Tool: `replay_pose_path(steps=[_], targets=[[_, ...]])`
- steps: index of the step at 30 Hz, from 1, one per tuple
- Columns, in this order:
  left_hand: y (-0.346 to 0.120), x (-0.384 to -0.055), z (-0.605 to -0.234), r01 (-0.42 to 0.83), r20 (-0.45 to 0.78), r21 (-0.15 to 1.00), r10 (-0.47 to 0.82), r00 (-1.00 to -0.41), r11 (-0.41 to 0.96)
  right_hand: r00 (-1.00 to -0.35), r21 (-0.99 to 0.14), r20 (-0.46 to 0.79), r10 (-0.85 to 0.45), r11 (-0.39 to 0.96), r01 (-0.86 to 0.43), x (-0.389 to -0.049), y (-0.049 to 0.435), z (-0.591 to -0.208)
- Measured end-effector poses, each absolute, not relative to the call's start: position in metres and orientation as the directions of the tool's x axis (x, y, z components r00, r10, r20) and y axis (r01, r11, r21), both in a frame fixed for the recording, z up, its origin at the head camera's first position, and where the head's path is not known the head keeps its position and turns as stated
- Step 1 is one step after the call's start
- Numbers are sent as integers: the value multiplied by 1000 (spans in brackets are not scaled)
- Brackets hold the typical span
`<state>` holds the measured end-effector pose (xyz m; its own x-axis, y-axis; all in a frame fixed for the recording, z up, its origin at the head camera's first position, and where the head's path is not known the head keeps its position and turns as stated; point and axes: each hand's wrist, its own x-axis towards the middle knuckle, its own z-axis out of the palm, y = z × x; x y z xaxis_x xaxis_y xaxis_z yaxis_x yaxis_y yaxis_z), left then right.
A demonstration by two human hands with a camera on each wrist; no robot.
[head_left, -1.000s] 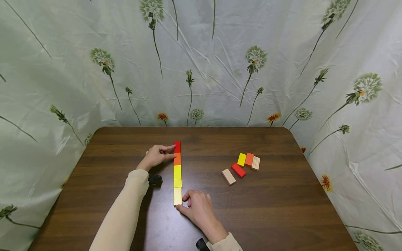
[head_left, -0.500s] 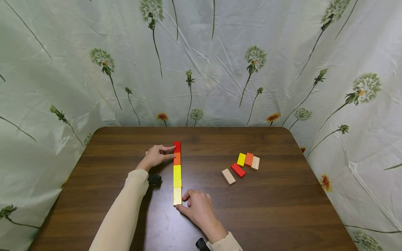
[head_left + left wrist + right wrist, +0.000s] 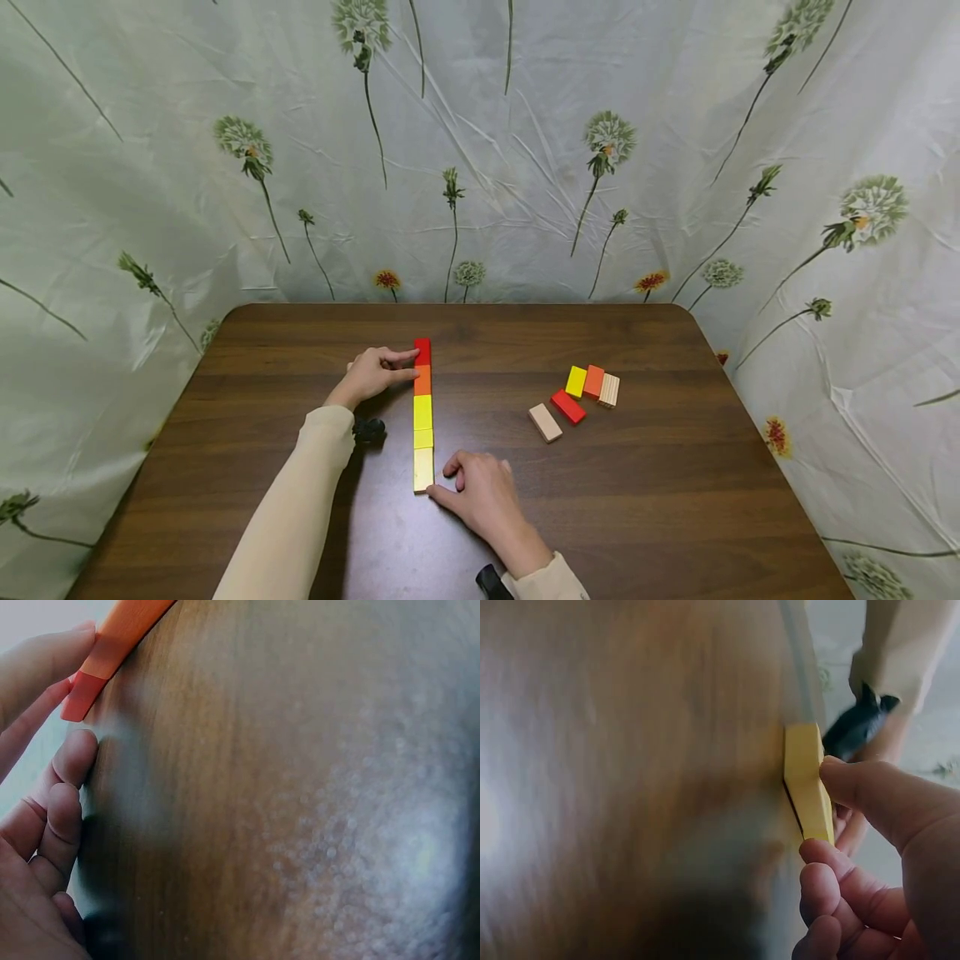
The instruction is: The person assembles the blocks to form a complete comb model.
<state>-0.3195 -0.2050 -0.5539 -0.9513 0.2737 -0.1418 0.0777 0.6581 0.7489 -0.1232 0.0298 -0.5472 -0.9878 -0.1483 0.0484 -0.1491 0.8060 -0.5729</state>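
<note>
A straight row of blocks runs down the table. At its far end lies a red block (image 3: 423,351), followed by an orange block (image 3: 423,380), a yellow block (image 3: 423,412), a shorter yellow piece (image 3: 423,438) and a pale yellow block (image 3: 423,470) nearest me. From the left side, my left hand (image 3: 369,374) touches the row, its index fingertip at the red block and its thumb at the orange block (image 3: 124,634). My right hand (image 3: 483,496) is beside the near end. Its thumb tip is at the pale block's near corner, while the index finger stands apart from it.
To the right lies a loose group: a natural wood block (image 3: 545,422), a red block (image 3: 568,407), a yellow block (image 3: 576,381), an orange block (image 3: 594,382) and a striped wood block (image 3: 610,391). A floral cloth (image 3: 525,150) hangs behind the brown table (image 3: 637,517).
My right hand has drawn slightly to the right, and its index finger is farther from the pale yellow block. The left hand and the row have stayed in place.
</note>
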Motion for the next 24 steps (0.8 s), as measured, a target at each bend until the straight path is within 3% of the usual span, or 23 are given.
replay_pose_path(steps=[13,24], targets=[[-206,-321,-556,72,-144,751,269,-952,657,-999,-636,48,-16,771,-43,-147,89,-532],[-205,-320,-556,72,-145,747,268,-953,661,-985,-697,-2,174,706,127,-165,148,-523]])
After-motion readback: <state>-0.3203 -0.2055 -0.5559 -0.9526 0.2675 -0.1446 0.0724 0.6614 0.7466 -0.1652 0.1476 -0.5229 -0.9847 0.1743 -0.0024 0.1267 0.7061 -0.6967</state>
